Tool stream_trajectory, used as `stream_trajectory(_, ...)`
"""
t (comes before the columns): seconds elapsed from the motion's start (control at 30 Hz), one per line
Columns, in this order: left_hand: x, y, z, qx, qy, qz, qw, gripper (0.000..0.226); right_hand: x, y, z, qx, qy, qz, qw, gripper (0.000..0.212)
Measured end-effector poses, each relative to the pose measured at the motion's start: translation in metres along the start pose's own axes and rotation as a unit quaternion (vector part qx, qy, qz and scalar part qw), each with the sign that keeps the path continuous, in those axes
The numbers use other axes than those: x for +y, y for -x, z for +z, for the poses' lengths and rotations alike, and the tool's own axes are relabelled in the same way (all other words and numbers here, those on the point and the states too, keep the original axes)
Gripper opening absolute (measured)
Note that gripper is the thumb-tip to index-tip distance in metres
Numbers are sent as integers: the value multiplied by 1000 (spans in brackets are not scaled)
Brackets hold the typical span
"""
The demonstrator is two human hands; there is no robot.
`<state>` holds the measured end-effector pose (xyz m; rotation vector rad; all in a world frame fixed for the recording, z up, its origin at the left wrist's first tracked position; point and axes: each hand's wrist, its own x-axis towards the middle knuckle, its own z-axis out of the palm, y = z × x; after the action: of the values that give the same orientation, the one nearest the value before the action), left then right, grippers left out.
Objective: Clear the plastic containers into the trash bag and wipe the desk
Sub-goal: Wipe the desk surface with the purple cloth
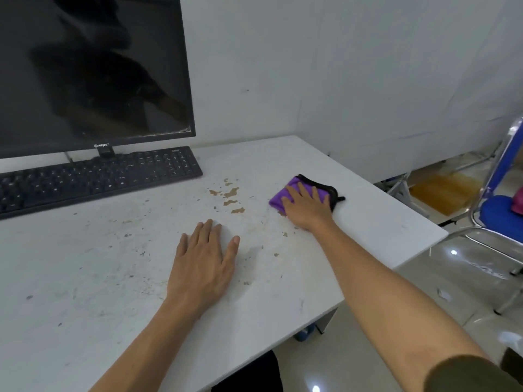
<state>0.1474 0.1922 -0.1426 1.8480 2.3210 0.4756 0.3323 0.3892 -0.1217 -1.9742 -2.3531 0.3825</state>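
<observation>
A white desk (368,222) shows scuffs and brown chipped patches (230,193) near its middle. A folded purple cloth with a black edge (294,183) lies on the desk toward its right side. My right hand (308,207) presses flat on the cloth with straight, spread fingers. My left hand (203,258) rests palm down on the bare desk, fingers straight, holding nothing. No plastic container or trash bag is in view.
A black monitor (93,69) and a black keyboard (96,176) stand at the back left of the desk. A blue chair with a chrome frame (501,213) stands on the tiled floor to the right. A white wall lies behind.
</observation>
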Motion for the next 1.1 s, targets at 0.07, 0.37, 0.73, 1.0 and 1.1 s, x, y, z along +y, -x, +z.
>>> stream_trajectory(0.07,0,0,1,4,-1,-3,1000,73,-28,-3,5,-8,11,-37,999,62)
stream_trajectory(0.37,-9,34,-18,2,-42,-15,999,85,8,130,13,-39,63,-315,946,65)
stream_trajectory(0.73,-110,99,-57,36,-30,-117,992,71,-139,48,40,-29,42,-203,978,63)
stream_trajectory(1.0,-111,109,-57,102,-12,-186,977,70,-222,139,65,-55,65,-402,912,59)
stream_trajectory(1.1,-113,110,-57,100,-5,-177,979,81,-154,169,55,-51,75,-463,882,57)
